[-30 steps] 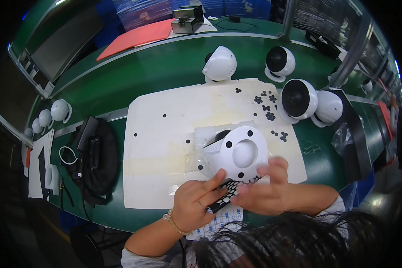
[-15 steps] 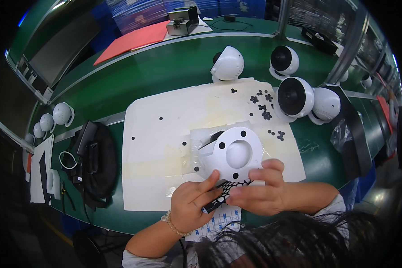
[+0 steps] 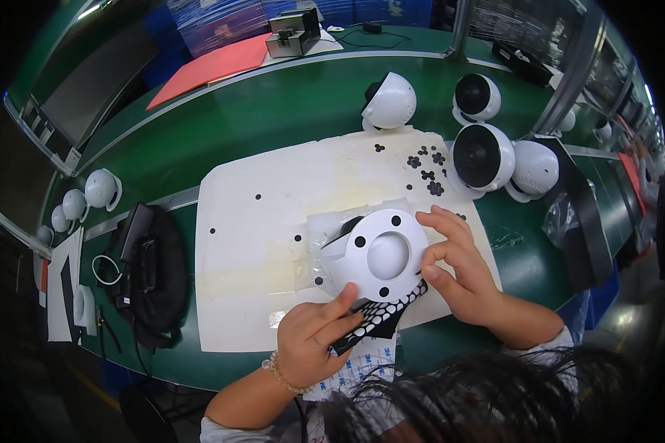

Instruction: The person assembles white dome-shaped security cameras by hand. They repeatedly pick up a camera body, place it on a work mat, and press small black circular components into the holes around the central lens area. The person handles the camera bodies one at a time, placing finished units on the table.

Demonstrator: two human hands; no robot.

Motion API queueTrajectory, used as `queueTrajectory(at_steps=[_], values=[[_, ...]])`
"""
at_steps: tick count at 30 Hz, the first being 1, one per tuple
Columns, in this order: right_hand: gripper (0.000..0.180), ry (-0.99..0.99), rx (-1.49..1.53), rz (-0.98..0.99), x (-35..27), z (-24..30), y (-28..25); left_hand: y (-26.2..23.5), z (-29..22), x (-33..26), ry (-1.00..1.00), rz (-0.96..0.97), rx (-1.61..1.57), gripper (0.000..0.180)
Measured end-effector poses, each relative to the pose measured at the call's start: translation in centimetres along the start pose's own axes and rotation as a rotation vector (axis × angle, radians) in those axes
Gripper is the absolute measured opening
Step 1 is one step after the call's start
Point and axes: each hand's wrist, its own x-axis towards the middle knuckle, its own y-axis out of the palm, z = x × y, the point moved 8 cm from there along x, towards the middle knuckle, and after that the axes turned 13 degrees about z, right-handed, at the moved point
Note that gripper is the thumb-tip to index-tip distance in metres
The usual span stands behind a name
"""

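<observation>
A white camera-like device lies face down on clear plastic film [image 3: 319,229], its ring-shaped base [image 3: 369,275] turned up. Three black round pads show on the ring, one of them a dot [image 3: 360,241] at its upper left. My left hand [image 3: 310,336] grips a black sheet of round pads [image 3: 380,316] with white gaps, below the base; one finger touches the ring's lower left edge. At the ring's right edge is my right hand [image 3: 462,269], thumb and a finger pinched close together. Whatever sits between those fingertips is hidden. White backing paper [image 3: 362,369] lies under the sheet.
A pale board [image 3: 236,295] covers the green bench, with loose black pads [image 3: 436,189] at its upper right. White round devices stand behind, one [image 3: 484,159] at the board's right corner, others [image 3: 101,189] far left. A black bag [image 3: 162,280] lies left.
My right hand has moved from the pad sheet up and right to the base's right edge. More of the sheet shows now. My left hand keeps its hold. The view has shifted slightly.
</observation>
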Motion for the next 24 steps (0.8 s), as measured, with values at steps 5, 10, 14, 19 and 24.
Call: queueTrajectory(at_steps=[5,10,14,19,24], values=[[0.009,-0.027,-0.121,-0.009,-0.1,0.3,-0.1,0.0,0.0,0.0,0.005,-0.009,0.008,0.029],[0.017,-0.196,-0.582,-0.124,-2.0,2.6,-0.3,0.0,-0.1,-0.2,-0.004,-0.024,0.011,0.028],[0.026,0.185,0.429,-0.153,-1.1,-2.9,0.3,0.4,0.0,-0.3,0.004,-0.016,0.023,0.030],[0.023,0.285,0.912,0.014,3.8,-6.3,0.4,0.0,-0.5,-0.3,0.047,0.057,-0.064,0.039],[0.027,0.188,0.634,-0.198,13.4,-8.3,-2.9,0.2,-0.5,-0.4,0.132,0.115,-0.070,0.049]])
